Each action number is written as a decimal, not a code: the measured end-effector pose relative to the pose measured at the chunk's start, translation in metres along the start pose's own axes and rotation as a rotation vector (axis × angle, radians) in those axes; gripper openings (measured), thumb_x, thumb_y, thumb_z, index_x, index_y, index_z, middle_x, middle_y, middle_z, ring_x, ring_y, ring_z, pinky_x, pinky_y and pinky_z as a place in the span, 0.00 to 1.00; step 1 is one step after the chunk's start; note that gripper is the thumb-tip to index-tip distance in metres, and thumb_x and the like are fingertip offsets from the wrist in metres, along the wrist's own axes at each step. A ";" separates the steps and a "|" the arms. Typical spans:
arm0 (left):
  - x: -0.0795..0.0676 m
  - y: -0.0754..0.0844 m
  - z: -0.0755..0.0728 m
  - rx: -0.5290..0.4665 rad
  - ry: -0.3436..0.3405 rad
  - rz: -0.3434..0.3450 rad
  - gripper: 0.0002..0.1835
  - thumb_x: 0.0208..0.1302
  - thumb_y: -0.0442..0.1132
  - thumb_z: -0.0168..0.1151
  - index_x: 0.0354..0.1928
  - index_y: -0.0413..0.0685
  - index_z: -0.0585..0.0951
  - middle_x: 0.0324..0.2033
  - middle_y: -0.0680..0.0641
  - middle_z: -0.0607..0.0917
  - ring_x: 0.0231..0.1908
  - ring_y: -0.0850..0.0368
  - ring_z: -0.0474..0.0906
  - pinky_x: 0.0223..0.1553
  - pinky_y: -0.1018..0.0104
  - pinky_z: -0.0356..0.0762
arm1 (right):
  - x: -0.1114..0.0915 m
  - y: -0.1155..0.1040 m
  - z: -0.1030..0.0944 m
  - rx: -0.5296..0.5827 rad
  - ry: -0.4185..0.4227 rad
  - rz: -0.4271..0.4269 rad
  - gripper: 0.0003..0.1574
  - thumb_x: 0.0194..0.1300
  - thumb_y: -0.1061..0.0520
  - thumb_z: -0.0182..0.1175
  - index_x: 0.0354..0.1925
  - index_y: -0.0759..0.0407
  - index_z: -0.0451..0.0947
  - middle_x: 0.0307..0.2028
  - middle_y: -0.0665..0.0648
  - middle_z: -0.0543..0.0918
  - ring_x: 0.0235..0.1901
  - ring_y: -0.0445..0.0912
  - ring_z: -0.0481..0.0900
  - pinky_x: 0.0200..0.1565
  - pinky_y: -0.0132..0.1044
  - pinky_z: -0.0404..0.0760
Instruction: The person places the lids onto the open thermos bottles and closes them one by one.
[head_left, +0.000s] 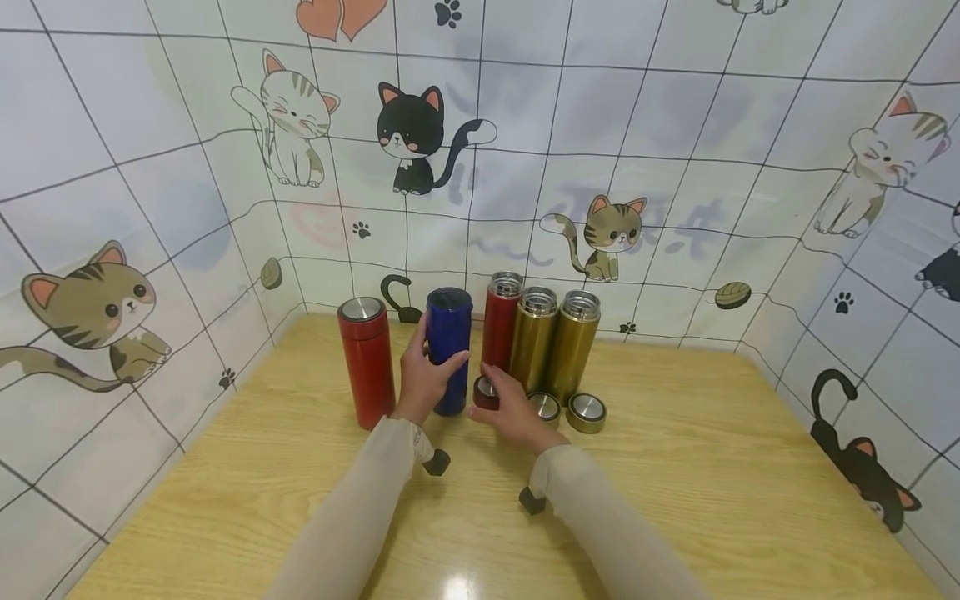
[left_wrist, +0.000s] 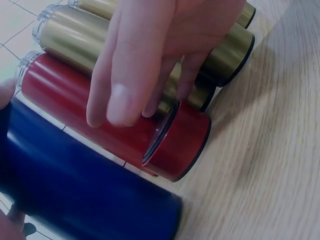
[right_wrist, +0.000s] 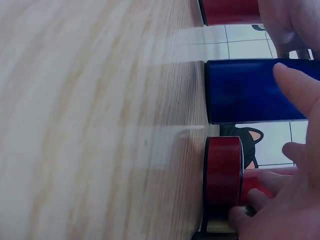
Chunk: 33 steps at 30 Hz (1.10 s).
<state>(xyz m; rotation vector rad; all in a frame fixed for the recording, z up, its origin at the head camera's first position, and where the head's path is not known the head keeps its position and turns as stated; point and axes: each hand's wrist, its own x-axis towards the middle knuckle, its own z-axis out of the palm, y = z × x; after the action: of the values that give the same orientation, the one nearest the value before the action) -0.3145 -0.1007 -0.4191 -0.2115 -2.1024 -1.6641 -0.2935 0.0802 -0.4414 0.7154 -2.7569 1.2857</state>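
My left hand (head_left: 426, 377) grips a blue thermos bottle (head_left: 450, 333), its thumb across the front; the bottle stands upright with a dark top. My right hand (head_left: 517, 412) hovers just to the right of it, fingers spread and extended, holding nothing. A loose red lid (head_left: 486, 393) with a silver top lies by its fingertips, and the left wrist view shows this lid (left_wrist: 187, 145) just below those fingers. Behind the lid stands an uncapped red bottle (head_left: 501, 325) with a bare steel neck. In the right wrist view the blue bottle (right_wrist: 245, 92) stands beside the lid.
Left of the blue bottle stands a capped red bottle (head_left: 369, 367). Two uncapped gold bottles (head_left: 534, 342) stand at the right, with two loose gold lids (head_left: 587, 412) in front. A cat-printed wall covering (head_left: 510, 192) encloses the wooden table (head_left: 712, 483) behind and at both sides.
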 end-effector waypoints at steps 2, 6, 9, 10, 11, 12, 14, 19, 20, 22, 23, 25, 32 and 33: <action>0.000 -0.001 0.002 0.014 0.018 0.014 0.50 0.56 0.51 0.72 0.76 0.56 0.54 0.69 0.46 0.66 0.66 0.47 0.65 0.64 0.45 0.63 | 0.001 0.000 0.001 -0.036 -0.023 0.011 0.52 0.62 0.52 0.67 0.74 0.61 0.52 0.73 0.68 0.53 0.72 0.64 0.45 0.67 0.64 0.50; 0.001 -0.002 0.005 0.035 0.048 0.021 0.50 0.57 0.50 0.72 0.76 0.55 0.53 0.71 0.47 0.64 0.67 0.46 0.64 0.64 0.45 0.62 | 0.002 0.001 0.005 -0.144 -0.066 0.014 0.53 0.61 0.48 0.67 0.74 0.62 0.52 0.73 0.69 0.49 0.72 0.64 0.43 0.67 0.65 0.50; 0.002 -0.003 0.006 0.038 0.065 0.018 0.51 0.57 0.49 0.72 0.76 0.55 0.53 0.71 0.46 0.64 0.66 0.45 0.64 0.63 0.43 0.63 | 0.003 0.002 0.007 -0.220 -0.089 0.017 0.54 0.60 0.46 0.67 0.74 0.62 0.52 0.73 0.69 0.48 0.73 0.64 0.41 0.67 0.65 0.50; 0.002 -0.003 0.006 0.038 0.068 0.018 0.51 0.57 0.49 0.72 0.77 0.55 0.53 0.71 0.46 0.64 0.66 0.44 0.65 0.63 0.43 0.63 | 0.003 0.002 0.008 -0.241 -0.097 0.021 0.55 0.60 0.45 0.67 0.75 0.61 0.52 0.74 0.69 0.48 0.73 0.64 0.41 0.67 0.65 0.49; 0.003 -0.003 0.006 0.036 0.072 0.017 0.51 0.57 0.49 0.72 0.77 0.55 0.53 0.70 0.45 0.64 0.66 0.44 0.65 0.63 0.42 0.63 | 0.004 0.002 0.008 -0.256 -0.107 0.027 0.55 0.60 0.44 0.67 0.75 0.61 0.51 0.74 0.69 0.47 0.73 0.64 0.40 0.67 0.65 0.49; 0.003 -0.004 0.007 0.036 0.074 0.018 0.51 0.57 0.48 0.72 0.77 0.55 0.53 0.70 0.45 0.64 0.66 0.44 0.65 0.63 0.42 0.63 | 0.004 0.002 0.009 -0.275 -0.117 0.032 0.55 0.60 0.43 0.67 0.75 0.60 0.51 0.74 0.69 0.47 0.73 0.64 0.39 0.67 0.65 0.48; 0.004 -0.004 0.007 0.037 0.078 0.020 0.50 0.57 0.47 0.73 0.76 0.54 0.53 0.70 0.45 0.63 0.66 0.44 0.65 0.63 0.41 0.63 | 0.005 0.002 0.009 -0.305 -0.136 0.035 0.56 0.60 0.42 0.66 0.75 0.59 0.51 0.74 0.69 0.48 0.73 0.64 0.39 0.67 0.65 0.48; 0.006 -0.006 0.006 0.058 0.104 0.028 0.50 0.57 0.44 0.73 0.76 0.51 0.53 0.70 0.44 0.64 0.66 0.45 0.64 0.65 0.42 0.61 | 0.004 0.003 0.009 -0.367 -0.169 0.029 0.56 0.60 0.42 0.66 0.75 0.60 0.51 0.73 0.69 0.50 0.73 0.64 0.39 0.68 0.62 0.47; 0.006 -0.006 0.006 0.063 0.107 0.028 0.50 0.57 0.44 0.73 0.76 0.51 0.53 0.70 0.45 0.64 0.66 0.45 0.64 0.65 0.43 0.60 | 0.004 0.003 0.009 -0.374 -0.173 0.029 0.56 0.60 0.42 0.66 0.75 0.60 0.51 0.73 0.68 0.50 0.73 0.64 0.40 0.69 0.61 0.47; 0.007 -0.006 0.005 0.071 0.108 0.021 0.50 0.57 0.46 0.73 0.76 0.52 0.53 0.71 0.45 0.64 0.66 0.46 0.64 0.66 0.44 0.59 | 0.003 0.002 0.008 -0.389 -0.180 0.031 0.56 0.60 0.41 0.66 0.75 0.60 0.51 0.74 0.67 0.50 0.73 0.63 0.40 0.69 0.60 0.46; 0.007 -0.006 0.005 0.073 0.106 0.014 0.50 0.57 0.46 0.73 0.76 0.54 0.53 0.71 0.45 0.63 0.66 0.46 0.64 0.66 0.43 0.59 | 0.002 0.002 0.007 -0.398 -0.181 0.030 0.56 0.61 0.41 0.66 0.75 0.59 0.51 0.74 0.66 0.51 0.73 0.62 0.41 0.69 0.59 0.46; 0.008 -0.007 0.005 0.080 0.104 0.004 0.50 0.57 0.47 0.72 0.77 0.56 0.52 0.71 0.46 0.63 0.66 0.46 0.64 0.65 0.43 0.60 | 0.001 0.001 0.006 -0.420 -0.185 0.025 0.56 0.61 0.40 0.65 0.75 0.59 0.51 0.74 0.64 0.52 0.73 0.61 0.42 0.70 0.57 0.46; 0.011 -0.009 0.005 0.089 0.117 -0.010 0.50 0.58 0.47 0.71 0.77 0.60 0.50 0.71 0.47 0.63 0.67 0.45 0.64 0.65 0.40 0.59 | -0.004 -0.003 0.002 -0.506 -0.173 -0.009 0.51 0.60 0.42 0.67 0.73 0.58 0.59 0.70 0.57 0.61 0.70 0.58 0.53 0.68 0.55 0.54; 0.011 -0.009 0.005 0.087 0.119 -0.008 0.51 0.58 0.47 0.71 0.77 0.60 0.50 0.71 0.46 0.63 0.66 0.44 0.64 0.65 0.40 0.59 | -0.004 -0.004 0.002 -0.506 -0.170 -0.018 0.50 0.60 0.43 0.68 0.72 0.58 0.60 0.70 0.58 0.62 0.69 0.59 0.55 0.68 0.55 0.55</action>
<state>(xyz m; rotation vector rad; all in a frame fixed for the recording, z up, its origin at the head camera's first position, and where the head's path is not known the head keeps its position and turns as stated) -0.3288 -0.1004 -0.4231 -0.0748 -2.0831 -1.5470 -0.2879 0.0788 -0.4407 0.8231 -3.0024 0.4950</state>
